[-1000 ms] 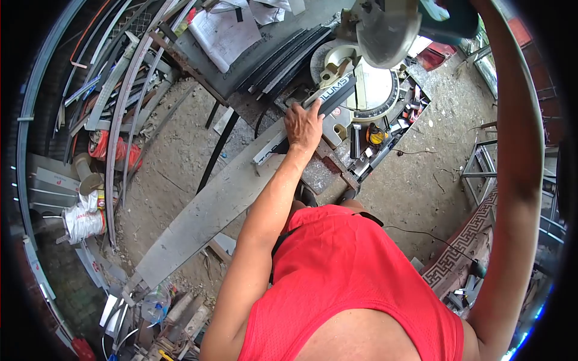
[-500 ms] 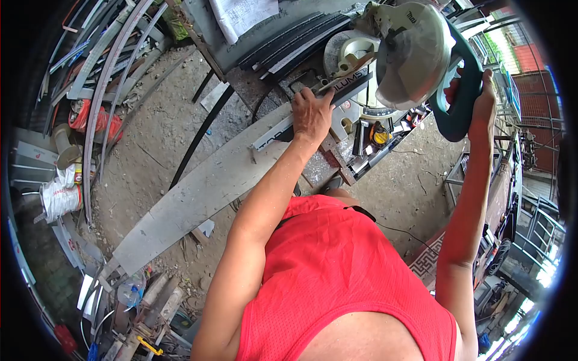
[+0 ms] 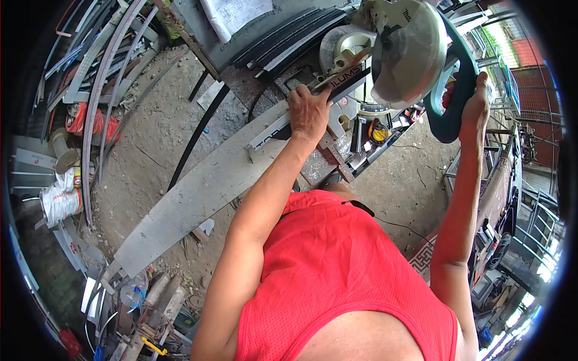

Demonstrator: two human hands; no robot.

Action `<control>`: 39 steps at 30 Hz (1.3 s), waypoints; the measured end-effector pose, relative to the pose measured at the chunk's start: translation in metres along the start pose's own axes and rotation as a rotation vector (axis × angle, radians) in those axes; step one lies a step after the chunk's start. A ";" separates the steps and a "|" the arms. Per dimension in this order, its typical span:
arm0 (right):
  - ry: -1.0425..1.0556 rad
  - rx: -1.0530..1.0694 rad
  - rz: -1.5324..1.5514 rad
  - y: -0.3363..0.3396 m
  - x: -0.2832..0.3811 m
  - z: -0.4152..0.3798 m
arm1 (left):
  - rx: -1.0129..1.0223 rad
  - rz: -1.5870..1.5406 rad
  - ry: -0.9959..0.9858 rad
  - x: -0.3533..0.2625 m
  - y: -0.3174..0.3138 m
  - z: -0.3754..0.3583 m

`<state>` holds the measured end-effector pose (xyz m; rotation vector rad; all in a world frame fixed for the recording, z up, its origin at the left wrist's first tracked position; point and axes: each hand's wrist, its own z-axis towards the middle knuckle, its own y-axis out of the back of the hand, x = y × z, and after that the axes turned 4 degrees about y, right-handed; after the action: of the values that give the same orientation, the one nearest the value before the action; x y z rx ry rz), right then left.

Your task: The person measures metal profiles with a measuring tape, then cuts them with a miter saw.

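Observation:
My left hand (image 3: 309,114) is closed over a dark and silver metal profile (image 3: 352,85), pressing it against the fence of a miter saw. One end of the profile, with printed lettering, sticks out to the left of my wrist. My right hand (image 3: 475,99) is wrapped round the dark green handle (image 3: 447,124) of the miter saw. The saw's rounded, cloudy guard (image 3: 404,60) hangs above the profile at the right and hides the blade. Whether the blade touches the profile cannot be seen.
A long grey board (image 3: 198,186) extends lower left from the saw. A yellow tape measure (image 3: 379,132) sits on a cluttered ledge near the saw. Dark strips (image 3: 295,45) lie behind it, beside a paper sheet (image 3: 241,15). Scrap profiles (image 3: 99,90) pile up at left.
The view has shifted slightly, so most things appear a little further left. Both hands keep their holds on the profile and the saw handle.

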<state>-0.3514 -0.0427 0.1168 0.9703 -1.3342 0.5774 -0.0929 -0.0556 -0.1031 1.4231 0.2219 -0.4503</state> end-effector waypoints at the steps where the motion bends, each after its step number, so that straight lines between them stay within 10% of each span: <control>1: -0.001 0.000 0.000 0.000 -0.001 0.000 | 0.002 0.002 0.000 0.000 0.000 0.000; 39: 0.047 -0.046 0.092 -0.007 -0.030 -0.011 | -0.012 -0.003 -0.015 0.001 0.000 0.002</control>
<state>-0.3455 -0.0316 0.0863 0.8565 -1.3499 0.6335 -0.0925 -0.0572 -0.1031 1.4077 0.2144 -0.4607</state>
